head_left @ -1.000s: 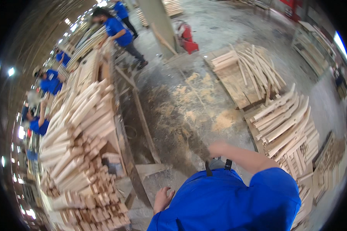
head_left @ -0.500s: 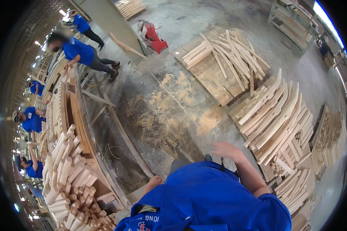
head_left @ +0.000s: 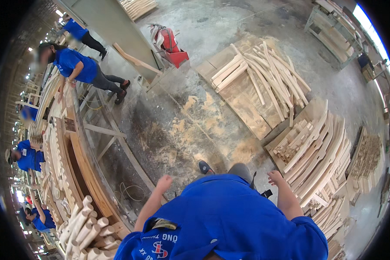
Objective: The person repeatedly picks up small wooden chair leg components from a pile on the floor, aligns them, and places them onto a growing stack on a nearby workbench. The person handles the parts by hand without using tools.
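Note:
My left hand hangs in front of my left side, its fingers curled in and nothing visible in it. The nearest thing to it is the wooden rail of the workbench frame. My right hand is held out by my right hip, fingers loosely bent and a little apart, holding nothing. Just below it a small black object sits at my waist. Beyond that hand lies a stack of long, curved pale wooden pieces. Both hands are apart from the wood. One shoe shows ahead of my blue shirt.
A long workbench runs along the left, bearing round wooden legs. Several people in blue work there, one person leaning on its far end. Ahead are a pallet of wooden strips, a pillar, a red cart and sawdust.
I have moved forward along the bench, with a shoe now showing. My left hand has risen away from the rail, and my right hand has drawn outward, its fingers more bent.

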Demonstrator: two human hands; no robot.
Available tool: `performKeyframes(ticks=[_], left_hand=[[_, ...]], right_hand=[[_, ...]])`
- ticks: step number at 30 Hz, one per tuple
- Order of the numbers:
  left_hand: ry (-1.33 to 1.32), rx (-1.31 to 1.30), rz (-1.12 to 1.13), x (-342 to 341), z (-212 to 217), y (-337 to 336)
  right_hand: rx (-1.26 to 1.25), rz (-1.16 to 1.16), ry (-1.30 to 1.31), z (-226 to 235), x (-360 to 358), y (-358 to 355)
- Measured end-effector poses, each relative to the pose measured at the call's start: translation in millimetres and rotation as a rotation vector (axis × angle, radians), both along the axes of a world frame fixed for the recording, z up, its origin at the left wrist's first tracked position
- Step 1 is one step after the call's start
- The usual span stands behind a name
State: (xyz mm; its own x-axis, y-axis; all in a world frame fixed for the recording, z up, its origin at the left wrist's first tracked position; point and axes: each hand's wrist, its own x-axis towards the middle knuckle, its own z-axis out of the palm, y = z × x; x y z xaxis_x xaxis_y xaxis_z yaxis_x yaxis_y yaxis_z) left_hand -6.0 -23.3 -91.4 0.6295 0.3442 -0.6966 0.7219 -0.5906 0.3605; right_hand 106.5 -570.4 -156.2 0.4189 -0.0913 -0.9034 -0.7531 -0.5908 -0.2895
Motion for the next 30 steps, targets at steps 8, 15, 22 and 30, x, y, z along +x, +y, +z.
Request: performKeyframes(ticks=[8, 15, 22, 30], left_hand=[[-0.135, 0.047, -0.088, 206.7, -6.1, 56.0], [-0.067, -0.165, -0.182, 356.4, -60.8, -32.4], [-0.219, -0.277, -0.489, 476.9, -133.2, -114.1], [-0.582, -0.155, -0.567, 655.1, -278.6, -137.4]], right_hand=[[0.461, -0.682, 0.005, -0.2, 126.6, 62.7], [0.498, -0.686, 0.048, -62.9, 325.9, 87.6], [0.762, -0.857, 0.025, -155.2, 487.9, 160.5], [0.772, -1.213, 0.178, -322.9, 563.3, 289.5]])
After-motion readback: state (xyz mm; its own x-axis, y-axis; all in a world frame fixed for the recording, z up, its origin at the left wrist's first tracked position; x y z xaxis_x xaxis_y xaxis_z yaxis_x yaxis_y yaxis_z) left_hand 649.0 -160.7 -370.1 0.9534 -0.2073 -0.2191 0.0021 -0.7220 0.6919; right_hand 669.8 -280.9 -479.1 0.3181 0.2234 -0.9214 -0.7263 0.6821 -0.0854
